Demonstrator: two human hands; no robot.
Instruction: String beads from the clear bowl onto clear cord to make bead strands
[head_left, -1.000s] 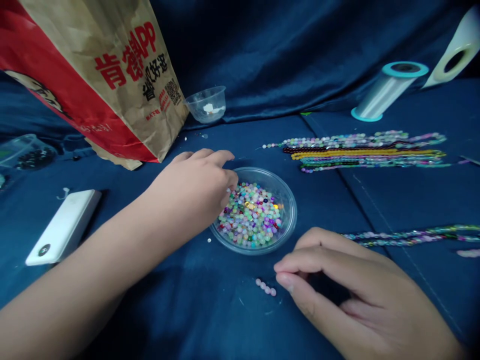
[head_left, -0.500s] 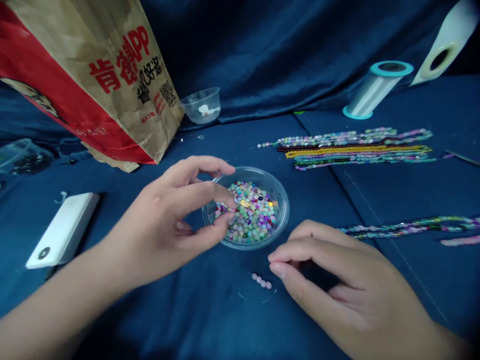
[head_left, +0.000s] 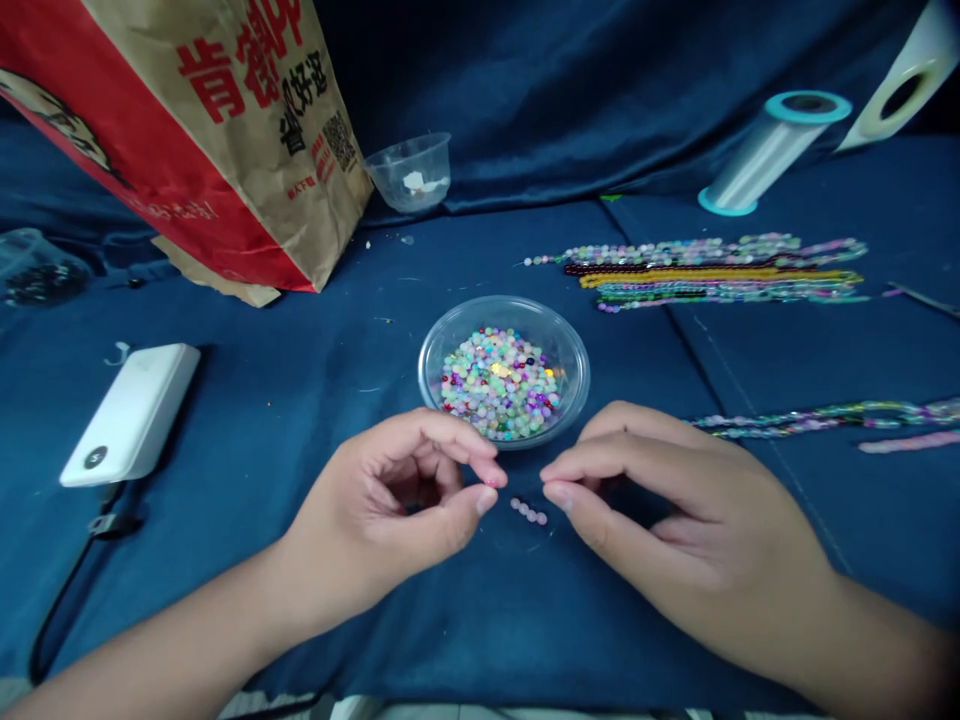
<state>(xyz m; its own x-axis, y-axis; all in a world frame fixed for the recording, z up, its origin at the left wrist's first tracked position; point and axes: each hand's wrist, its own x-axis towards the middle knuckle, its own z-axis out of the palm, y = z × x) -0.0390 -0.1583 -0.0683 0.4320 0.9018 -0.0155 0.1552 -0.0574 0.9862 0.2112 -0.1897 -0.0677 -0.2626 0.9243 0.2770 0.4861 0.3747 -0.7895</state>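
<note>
A small pinkish-red bead is pinched between the thumb and forefinger of my left hand. Facing it, my right hand has thumb and forefinger pressed together on what looks like a fine clear thread, hardly visible. Between and just below the fingertips, a short row of pale pink beads sits along a faint curved line of that thread. Right behind both hands stands a clear plastic bowl, holding many mixed beads and a gold-coloured piece.
Bead strands lie at the back right, more strands nearer. Behind them stands a thread spool beside a white roll. At left are a paper bag, a small cup, a container of dark beads and a cabled power bank.
My left hand has come from the bead bowl back towards my right hand, carrying a small pinkish-red bead. My right hand keeps its pinch. The view has shifted slightly.
</note>
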